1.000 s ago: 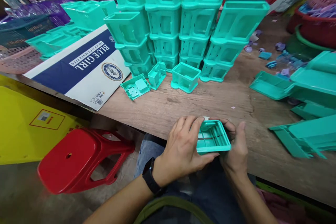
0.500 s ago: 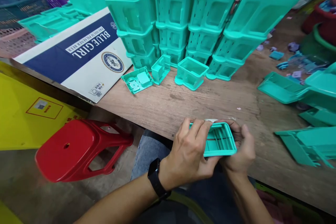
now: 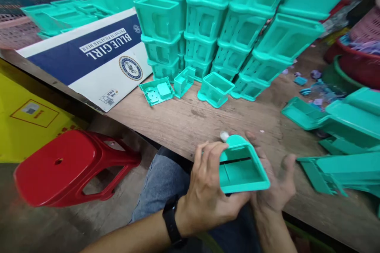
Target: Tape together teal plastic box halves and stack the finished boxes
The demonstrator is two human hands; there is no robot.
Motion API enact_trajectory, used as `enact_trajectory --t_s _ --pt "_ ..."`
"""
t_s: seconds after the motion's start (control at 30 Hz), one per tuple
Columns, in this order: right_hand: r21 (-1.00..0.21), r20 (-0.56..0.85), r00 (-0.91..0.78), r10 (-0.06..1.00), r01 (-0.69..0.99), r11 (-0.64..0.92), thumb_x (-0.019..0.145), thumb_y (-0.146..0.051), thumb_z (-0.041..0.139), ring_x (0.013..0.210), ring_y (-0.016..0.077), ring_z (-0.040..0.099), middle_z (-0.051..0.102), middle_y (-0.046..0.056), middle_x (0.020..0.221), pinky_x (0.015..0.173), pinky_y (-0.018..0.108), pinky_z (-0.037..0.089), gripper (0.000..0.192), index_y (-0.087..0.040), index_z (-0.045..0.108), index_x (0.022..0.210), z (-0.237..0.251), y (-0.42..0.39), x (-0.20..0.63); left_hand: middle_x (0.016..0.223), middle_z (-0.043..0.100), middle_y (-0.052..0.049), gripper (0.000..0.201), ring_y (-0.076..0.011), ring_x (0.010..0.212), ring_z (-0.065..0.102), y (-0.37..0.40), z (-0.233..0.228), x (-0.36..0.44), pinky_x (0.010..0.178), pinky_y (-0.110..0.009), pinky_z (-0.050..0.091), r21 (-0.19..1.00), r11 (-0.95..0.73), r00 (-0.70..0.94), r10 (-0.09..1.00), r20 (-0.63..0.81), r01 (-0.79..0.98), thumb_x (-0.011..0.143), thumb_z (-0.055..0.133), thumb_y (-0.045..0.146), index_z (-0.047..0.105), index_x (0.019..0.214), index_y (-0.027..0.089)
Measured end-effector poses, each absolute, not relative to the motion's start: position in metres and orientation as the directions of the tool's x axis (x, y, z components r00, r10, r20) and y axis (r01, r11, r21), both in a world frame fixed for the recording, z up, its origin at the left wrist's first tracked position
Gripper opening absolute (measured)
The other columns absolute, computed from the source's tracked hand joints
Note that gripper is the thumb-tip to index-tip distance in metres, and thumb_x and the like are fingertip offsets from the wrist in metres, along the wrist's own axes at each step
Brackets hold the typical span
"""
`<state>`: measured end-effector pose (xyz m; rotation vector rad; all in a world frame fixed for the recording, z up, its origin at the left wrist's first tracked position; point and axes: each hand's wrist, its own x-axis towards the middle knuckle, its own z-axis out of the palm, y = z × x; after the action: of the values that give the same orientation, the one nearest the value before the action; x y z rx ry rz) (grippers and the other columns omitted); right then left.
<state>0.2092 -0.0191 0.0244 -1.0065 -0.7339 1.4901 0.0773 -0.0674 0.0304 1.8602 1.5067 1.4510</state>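
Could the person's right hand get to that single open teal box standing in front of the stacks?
Probably yes: bare wooden table lies between the right hand and the open teal box, but the hand now supports a teal plastic part.

Stacked bins stand behind the held tray.
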Motion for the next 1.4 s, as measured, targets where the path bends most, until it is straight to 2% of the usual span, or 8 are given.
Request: enact_trajectory --t_s 0.2,0.37,0.47,0.67,0.77,1.03,1.13,1.4 --pt "-0.844 -0.151 -0.071 0.986 -0.51 -0.166 0.081 -0.087 0.054 0.126 0.0401 0.068 0.074 0.013 0.135 0.11 0.064 0.049 0.076 -0.026 0.072 0.123 0.028 -0.024 0.198 0.127 0.058 -0.009 0.072 -0.0297 0.115 0.062 -0.076 0.018 0.062 0.099 -0.048 0.056 0.915 -0.258 -0.099 0.949 0.301 0.31 0.079 0.086 0.04 0.041 0.135 0.028" --pt "-0.945 -0.048 -0.032 0.998 -0.321 -0.056 0.091 -0.08 0.046 0.116 0.0357 0.072 0.077 0.012 0.127 0.102 0.057 0.055 0.064 -0.026 0.071 0.116 0.018 -0.028 0.202 0.141 0.054 -0.014 0.082 -0.0395 0.142 0.045 -0.07 0.034 0.048 0.117 -0.062 0.042 0.802 -0.344 0.098 0.935 0.342 0.488 0.073 0.086 0.032 0.039 0.14 0.025" --pt "-0.988 0.068 -0.079 0.995 -0.142 0.057 0.096 -0.077 0.039 0.127 0.0344 0.067 0.072 0.012 0.136 0.108 0.053 0.052 0.066 -0.025 0.067 0.126 0.017 -0.031 0.206 0.139 0.059 -0.015 0.084 -0.036 0.132 0.055 -0.061 0.053 0.046 0.112 -0.055 0.049 0.752 -0.42 0.232 0.908 0.35 0.509 0.073 0.087 0.031 0.04 0.142 0.02" --pt "-0.913 0.082 -0.155 0.985 -0.407 0.012 0.097 -0.078 0.033 0.131 0.0362 0.065 0.063 0.011 0.151 0.102 0.055 0.057 0.071 -0.03 0.06 0.14 0.03 -0.037 0.204 0.121 0.065 -0.008 0.07 -0.0268 0.112 0.067 -0.06 0.063 0.058 0.098 -0.039 0.057 0.827 -0.405 0.121 0.913 0.389 0.39 0.07 0.092 0.034 0.052 0.126 0.02" --pt "-0.914 0.109 -0.189 0.976 -0.405 0.023 0.094 -0.08 0.04 0.132 0.0375 0.064 0.064 0.011 0.15 0.096 0.052 0.06 0.071 -0.03 0.062 0.139 0.032 -0.043 0.206 0.119 0.065 -0.007 0.07 -0.025 0.11 0.066 -0.067 0.062 0.06 0.097 -0.037 0.057 0.842 -0.391 0.11 0.919 0.378 0.371 0.07 0.093 0.033 0.051 0.125 0.021" --pt "-0.957 0.268 -0.104 0.958 0.081 0.277 0.1 -0.069 0.041 0.135 0.0368 0.059 0.069 0.008 0.141 0.115 0.056 0.043 0.059 -0.029 0.069 0.133 0.031 -0.049 0.209 0.119 0.066 -0.014 0.06 -0.0371 0.112 0.065 -0.06 0.086 0.05 0.098 -0.056 0.059 0.722 -0.322 0.354 0.928 0.114 0.612 0.068 0.086 0.028 0.058 0.119 0.013" --pt "-0.937 0.299 -0.138 0.944 0.147 0.318 0.102 -0.068 0.038 0.132 0.033 0.062 0.072 0.004 0.136 0.115 0.053 0.043 0.056 -0.032 0.071 0.13 0.033 -0.048 0.209 0.125 0.065 -0.016 0.07 -0.0389 0.112 0.067 -0.056 0.089 0.052 0.094 -0.057 0.061 0.697 -0.286 0.386 0.923 0.014 0.658 0.069 0.087 0.032 0.056 0.128 0.011" --pt "-0.881 0.372 -0.152 0.916 0.252 0.4 0.108 -0.048 0.033 0.125 0.0216 0.065 0.074 0.0 0.126 0.105 0.036 0.049 0.045 -0.032 0.073 0.118 0.04 -0.051 0.212 0.125 0.072 -0.017 0.074 -0.0395 0.109 0.073 -0.062 0.081 0.053 0.093 -0.052 0.062 0.752 -0.294 0.367 0.927 0.074 0.589 0.067 0.09 0.037 0.061 0.13 0.01"
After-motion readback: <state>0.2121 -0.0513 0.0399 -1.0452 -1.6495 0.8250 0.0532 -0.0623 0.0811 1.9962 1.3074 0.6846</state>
